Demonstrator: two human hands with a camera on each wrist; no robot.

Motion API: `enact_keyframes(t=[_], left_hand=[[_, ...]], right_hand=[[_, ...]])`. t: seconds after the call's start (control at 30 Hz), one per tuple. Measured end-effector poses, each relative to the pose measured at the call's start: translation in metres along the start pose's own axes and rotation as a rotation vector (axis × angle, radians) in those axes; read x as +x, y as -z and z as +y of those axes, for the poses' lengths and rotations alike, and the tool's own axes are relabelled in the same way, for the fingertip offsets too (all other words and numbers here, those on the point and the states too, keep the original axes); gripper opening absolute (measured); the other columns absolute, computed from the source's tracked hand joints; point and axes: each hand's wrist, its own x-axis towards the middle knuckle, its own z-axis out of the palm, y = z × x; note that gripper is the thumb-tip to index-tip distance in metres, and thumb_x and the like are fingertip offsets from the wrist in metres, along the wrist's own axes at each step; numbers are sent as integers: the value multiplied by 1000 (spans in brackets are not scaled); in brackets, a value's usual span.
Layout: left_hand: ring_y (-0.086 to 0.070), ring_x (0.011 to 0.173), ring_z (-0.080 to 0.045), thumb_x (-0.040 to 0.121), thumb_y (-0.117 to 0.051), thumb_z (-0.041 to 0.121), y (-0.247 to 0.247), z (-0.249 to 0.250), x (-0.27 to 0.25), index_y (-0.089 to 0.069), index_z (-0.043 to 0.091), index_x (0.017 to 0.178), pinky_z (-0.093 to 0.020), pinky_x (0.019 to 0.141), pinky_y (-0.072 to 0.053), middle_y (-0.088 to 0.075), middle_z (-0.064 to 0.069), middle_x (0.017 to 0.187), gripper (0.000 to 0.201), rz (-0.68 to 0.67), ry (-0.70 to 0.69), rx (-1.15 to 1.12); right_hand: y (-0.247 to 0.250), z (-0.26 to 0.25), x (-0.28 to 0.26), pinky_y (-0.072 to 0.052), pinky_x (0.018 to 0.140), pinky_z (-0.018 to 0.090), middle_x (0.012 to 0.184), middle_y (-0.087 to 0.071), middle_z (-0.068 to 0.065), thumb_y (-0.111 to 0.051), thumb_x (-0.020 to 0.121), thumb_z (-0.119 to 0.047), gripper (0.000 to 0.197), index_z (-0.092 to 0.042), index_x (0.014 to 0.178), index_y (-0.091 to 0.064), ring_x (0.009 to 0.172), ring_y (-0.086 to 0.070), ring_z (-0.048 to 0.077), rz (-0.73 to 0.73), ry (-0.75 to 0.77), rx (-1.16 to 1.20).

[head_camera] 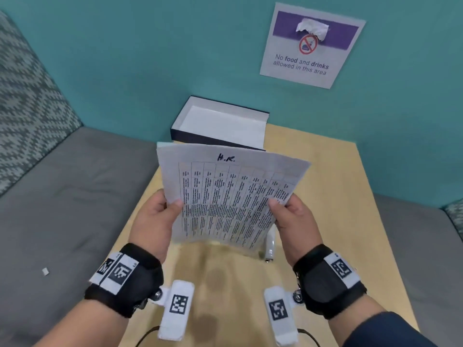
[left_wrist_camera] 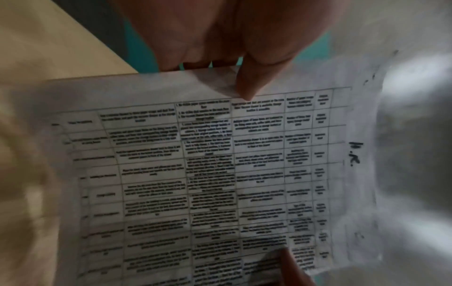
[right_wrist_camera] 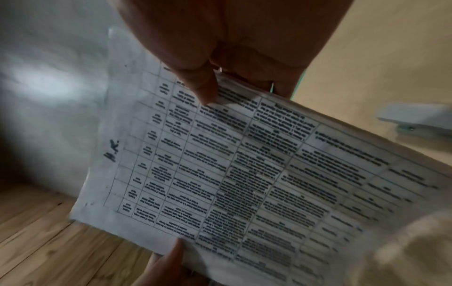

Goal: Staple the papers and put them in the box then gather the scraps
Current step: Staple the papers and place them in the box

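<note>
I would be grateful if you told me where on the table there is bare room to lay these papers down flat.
The near strip of the table, between the wrists, looks bare, as does its right part beside the box. Behind the papers the stapler crowds the right; the rest there is hidden. Both hands hold the papers.

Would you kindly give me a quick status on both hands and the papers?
Left hand and right hand grip the papers above the table. Open box beyond, empty. Stapler behind the papers; path clear.
</note>
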Motion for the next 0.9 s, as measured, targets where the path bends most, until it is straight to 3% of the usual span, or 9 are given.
enact_keyframes(t=[0.2,0.23,0.3,0.33,0.43,0.53,0.63,0.77,0.9], left_hand=[[-68,81,-7,94,-52,-3,-6,-2,-10,-64,11,95,-15,66,-52,-75,5,87,19,59,-29,19],[-68,82,-6,95,-51,-2,-7,-1,-12,-65,13,96,-13,67,-52,-75,6,88,21,64,-36,23],[-69,82,-3,96,-50,-1,-9,0,-15,-66,16,97,-12,65,-51,-75,8,88,23,69,-35,43],[-69,81,-3,97,-49,1,-9,0,-16,-66,18,96,-12,64,-51,-75,9,87,24,78,-37,58],[-68,76,0,98,-49,5,-7,6,-19,-65,22,91,-10,58,-49,-74,14,82,24,128,-67,113],[-67,74,3,98,-49,7,3,17,-22,-65,22,91,-14,62,-51,-74,17,81,23,177,-124,162],[-67,76,0,98,-51,12,14,26,-24,-65,21,92,-26,69,-52,-73,15,82,17,229,-149,224],[-68,93,-16,98,-52,12,22,39,-30,-67,21,99,-40,86,-53,-74,4,97,18,229,-159,252],[-70,93,-13,98,-51,9,25,47,-36,-69,29,96,-36,81,-52,-75,7,97,27,222,-138,234]], right_hand=[[-3,8,-11,-56,71,20,108,-75,0,-51,96,-2,26,-13,113,-66,92,-72,7,-69,-130,-18],[-2,8,-11,-57,70,22,108,-75,-1,-50,95,-1,28,-15,114,-66,93,-72,8,-87,-137,-41],[0,8,-10,-59,81,34,108,-75,-3,-49,90,4,37,-20,113,-66,98,-70,12,-132,-148,-146],[3,10,-8,-56,87,35,109,-73,-6,-48,88,4,41,-23,113,-65,101,-68,12,-143,-140,-227],[24,23,6,-46,90,26,134,-56,-5,-45,89,-5,51,-24,136,-48,117,-55,15,-126,-80,-803],[49,45,16,-22,117,42,159,-18,15,-45,83,1,79,-18,153,-14,147,-15,33,-430,109,-1682],[53,64,24,-3,118,58,162,6,20,-44,91,-6,75,-15,155,-4,148,13,39,-716,277,-2020],[42,89,40,-3,115,64,159,-15,24,-44,98,-23,49,-10,145,-38,148,2,43,-830,418,-2243],[31,105,52,-5,113,66,150,-35,23,-48,97,-34,45,-15,137,-49,144,-13,47,-921,383,-2315]])
